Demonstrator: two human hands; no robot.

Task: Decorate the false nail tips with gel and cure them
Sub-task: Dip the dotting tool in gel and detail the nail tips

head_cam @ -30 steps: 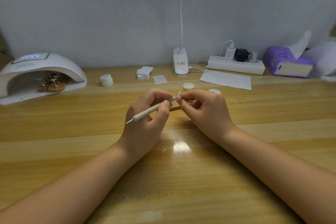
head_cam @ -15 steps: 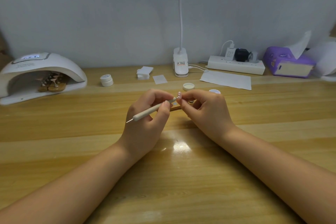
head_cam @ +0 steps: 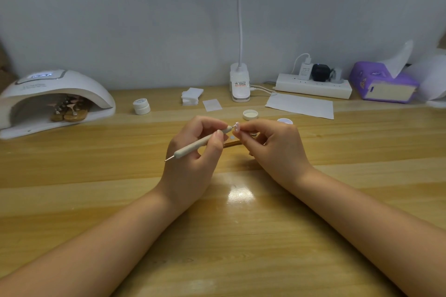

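Observation:
My left hand (head_cam: 193, 152) grips a pale dotting pen (head_cam: 200, 144) like a pencil, and the pen's upper tip touches a small pink false nail tip (head_cam: 237, 126). My right hand (head_cam: 272, 147) pinches that nail tip on its holder, whose wooden stick (head_cam: 232, 144) pokes out between the hands. An open gel pot (head_cam: 284, 121) peeks out behind my right hand, with its white lid (head_cam: 250, 114) beside it. At far left the white curing lamp (head_cam: 55, 101) stands lit, with several nail tips on wooden stands (head_cam: 70, 109) inside it.
A closed white gel pot (head_cam: 141, 106), a stack of white pads (head_cam: 191, 95), a small pad (head_cam: 212, 105) and a paper sheet (head_cam: 301, 105) lie toward the back. A clip lamp base (head_cam: 239, 84), a power strip (head_cam: 313, 85) and a purple tissue box (head_cam: 383, 84) line the wall.

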